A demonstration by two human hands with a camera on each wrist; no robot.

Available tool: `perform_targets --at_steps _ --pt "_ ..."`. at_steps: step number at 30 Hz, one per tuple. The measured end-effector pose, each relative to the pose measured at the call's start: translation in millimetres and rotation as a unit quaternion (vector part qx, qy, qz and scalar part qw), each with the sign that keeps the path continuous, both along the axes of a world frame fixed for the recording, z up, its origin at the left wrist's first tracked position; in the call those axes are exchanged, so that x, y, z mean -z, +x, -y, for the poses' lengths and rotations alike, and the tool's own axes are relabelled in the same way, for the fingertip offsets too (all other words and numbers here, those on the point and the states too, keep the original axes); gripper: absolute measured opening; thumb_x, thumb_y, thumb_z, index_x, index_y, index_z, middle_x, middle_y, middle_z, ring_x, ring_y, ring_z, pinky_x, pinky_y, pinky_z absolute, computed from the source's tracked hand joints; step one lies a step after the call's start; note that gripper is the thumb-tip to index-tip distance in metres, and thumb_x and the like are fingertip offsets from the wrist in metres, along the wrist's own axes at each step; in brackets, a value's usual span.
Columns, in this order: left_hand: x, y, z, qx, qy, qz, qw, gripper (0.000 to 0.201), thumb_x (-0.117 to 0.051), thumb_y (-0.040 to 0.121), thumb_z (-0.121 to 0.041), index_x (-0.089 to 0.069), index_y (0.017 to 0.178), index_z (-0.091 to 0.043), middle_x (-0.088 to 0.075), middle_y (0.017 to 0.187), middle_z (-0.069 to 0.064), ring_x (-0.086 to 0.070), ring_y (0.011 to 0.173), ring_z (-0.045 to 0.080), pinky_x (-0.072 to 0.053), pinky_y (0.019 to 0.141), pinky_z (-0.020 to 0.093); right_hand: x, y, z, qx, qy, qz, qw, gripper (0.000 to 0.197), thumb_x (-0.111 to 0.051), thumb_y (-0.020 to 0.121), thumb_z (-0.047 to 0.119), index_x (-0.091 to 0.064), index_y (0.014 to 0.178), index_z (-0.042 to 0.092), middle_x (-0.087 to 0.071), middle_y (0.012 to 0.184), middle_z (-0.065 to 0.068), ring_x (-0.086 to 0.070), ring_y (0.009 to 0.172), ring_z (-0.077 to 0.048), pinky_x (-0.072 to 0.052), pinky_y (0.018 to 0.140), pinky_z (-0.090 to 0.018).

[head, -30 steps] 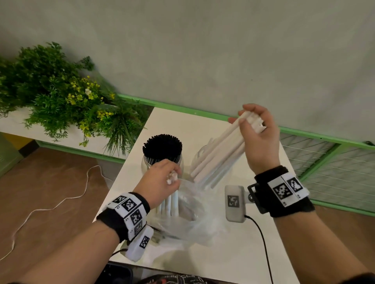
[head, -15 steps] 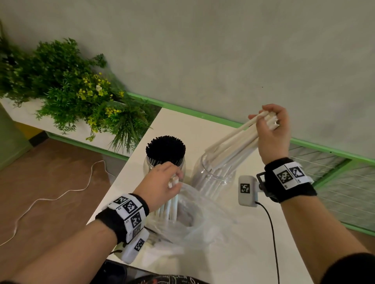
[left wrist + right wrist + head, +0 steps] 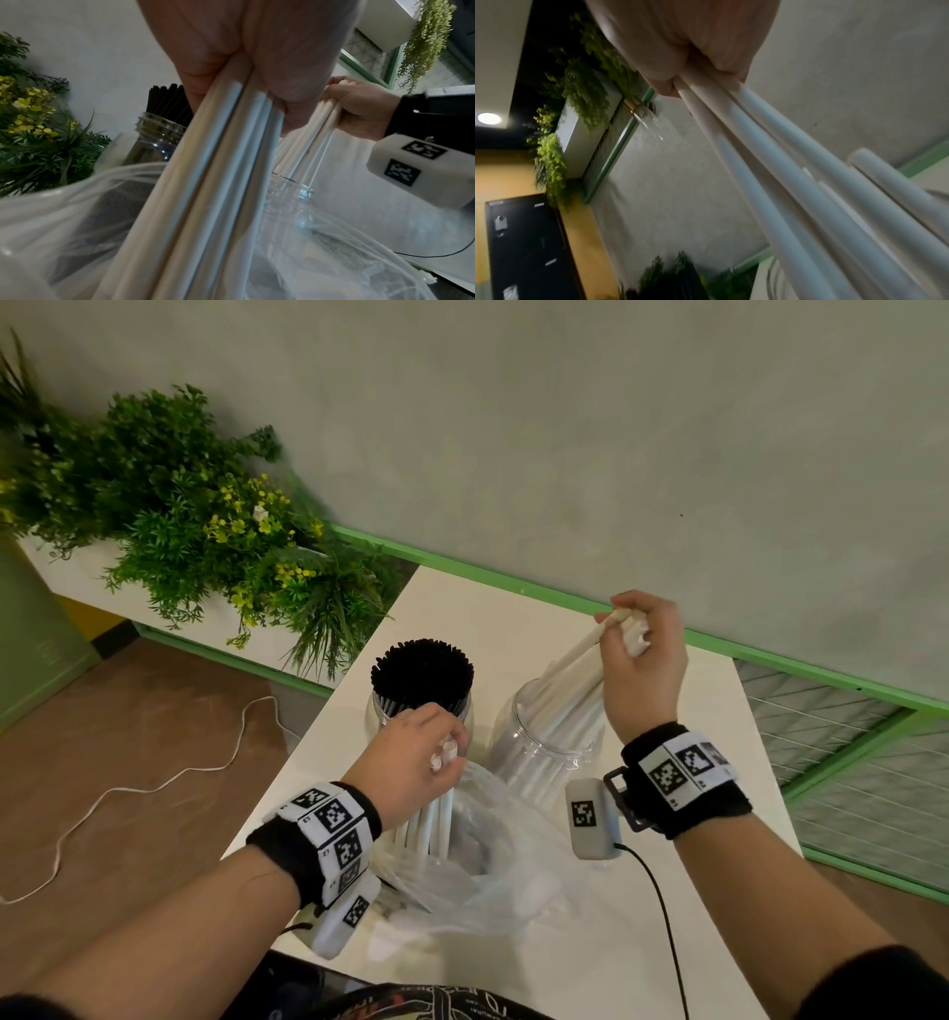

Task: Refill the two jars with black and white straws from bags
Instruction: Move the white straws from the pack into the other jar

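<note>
Lowered since a second ago, the right hand now has its white straws slanting deeper into the clear jar, fingers curled round their tops. From the head view, the left hand grips a second bundle standing in the plastic bag, much as before. Black straws fill the other jar behind it on the surface; plants sit at left.

Left wrist view: fingers clamp the bundle, bag rim below, blocking most of the jars.

Right wrist view: fingers pinch straws fanning downward.
</note>
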State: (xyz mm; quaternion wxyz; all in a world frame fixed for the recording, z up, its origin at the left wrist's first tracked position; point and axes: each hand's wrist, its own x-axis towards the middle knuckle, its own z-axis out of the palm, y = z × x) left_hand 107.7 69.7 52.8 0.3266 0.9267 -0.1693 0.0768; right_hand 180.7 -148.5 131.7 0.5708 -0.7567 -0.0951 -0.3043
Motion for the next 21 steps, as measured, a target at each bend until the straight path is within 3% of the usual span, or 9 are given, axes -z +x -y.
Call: perform_targets --at_steps 3,6,7,11,12,16,18,21 --pt "0.1 -0.4 0.4 0.003 0.001 0.004 1.000 0.009 -0.063 0.085 -0.022 -0.059 0.093 -0.023 -0.054 0.098 -0.011 -0.052 0.090 0.011 -0.031 0.076 0.009 17.8 12.7 -4.5 0.021 -0.018 -0.025 0.999 0.035 -0.054 0.088 -0.002 -0.054 0.092 0.033 -0.060 0.106 -0.009 -0.053 0.091 0.011 -0.034 0.082 -0.004" --pt "0.1 -1.4 0.1 0.002 -0.001 0.005 1.000 0.009 -0.063 0.085 -0.021 -0.059 0.093 -0.022 -0.054 0.098 -0.011 -0.052 0.089 0.012 -0.031 0.076 0.008 36.1 30.1 -1.4 0.074 0.033 -0.085 0.993 0.033 -0.055 0.090 0.006 -0.053 0.087 0.038 -0.056 0.108 -0.003 -0.049 0.090 0.008 -0.041 0.090 -0.023" --pt "0.3 -1.7 -0.1 0.001 -0.002 0.007 1.000 0.009 -0.063 0.084 -0.020 -0.059 0.093 -0.022 -0.054 0.098 -0.011 -0.051 0.089 0.012 -0.030 0.075 0.007 40.7 34.1 -0.8 0.081 0.043 -0.101 0.991 0.031 -0.055 0.090 0.006 -0.054 0.087 0.036 -0.055 0.108 -0.002 -0.049 0.088 0.010 -0.042 0.089 -0.025" --pt "1.2 -2.3 -0.6 0.002 -0.003 0.014 1.000 0.009 -0.063 0.084 -0.021 -0.059 0.093 -0.022 -0.054 0.097 -0.011 -0.052 0.089 0.013 -0.035 0.076 0.016 57.3 39.4 -6.1 0.060 -0.003 -0.127 0.990 0.018 -0.059 0.090 0.007 -0.055 0.100 0.021 -0.048 0.111 0.000 -0.042 0.088 0.023 -0.033 0.079 -0.007" --pt "1.2 -2.6 -0.7 0.002 -0.003 0.013 1.000 0.009 -0.063 0.085 -0.021 -0.059 0.093 -0.022 -0.054 0.097 -0.011 -0.052 0.090 0.013 -0.036 0.077 0.020 61.8 39.2 -8.1 0.042 -0.024 -0.141 0.989 0.019 -0.061 0.090 0.009 -0.054 0.103 0.020 -0.046 0.112 0.002 -0.042 0.090 0.021 -0.032 0.079 -0.005" --pt "1.1 -4.1 -0.8 0.000 -0.003 0.009 1.000 0.010 -0.063 0.085 -0.022 -0.058 0.094 -0.023 -0.054 0.098 -0.011 -0.050 0.090 0.012 -0.034 0.078 0.020 71.0 34.7 -9.2 -0.047 -0.128 -0.223 0.965 0.032 -0.064 0.090 0.016 -0.051 0.119 0.016 -0.048 0.118 0.005 -0.043 0.106 -0.003 -0.030 0.086 -0.016" --pt "1.7 -4.5 -1.3 0.000 -0.003 0.008 1.000 0.010 -0.062 0.085 -0.022 -0.058 0.094 -0.023 -0.053 0.098 -0.012 -0.049 0.090 0.010 -0.031 0.077 0.013 69.0 32.9 -3.3 -0.088 -0.142 -0.247 0.954 0.036 -0.063 0.091 0.014 -0.051 0.124 0.018 -0.050 0.123 0.005 -0.042 0.116 -0.006 -0.031 0.092 -0.019" --pt "1.7 -5.5 -2.2 -0.001 -0.003 0.005 1.000 0.009 -0.062 0.086 -0.023 -0.058 0.095 -0.023 -0.052 0.099 -0.013 -0.048 0.091 0.009 -0.030 0.078 0.011 64.0 34.2 11.9 -0.131 -0.136 -0.277 0.942 0.039 -0.064 0.089 0.010 -0.054 0.124 0.024 -0.054 0.127 0.002 -0.045 0.121 -0.011 -0.036 0.106 -0.032"
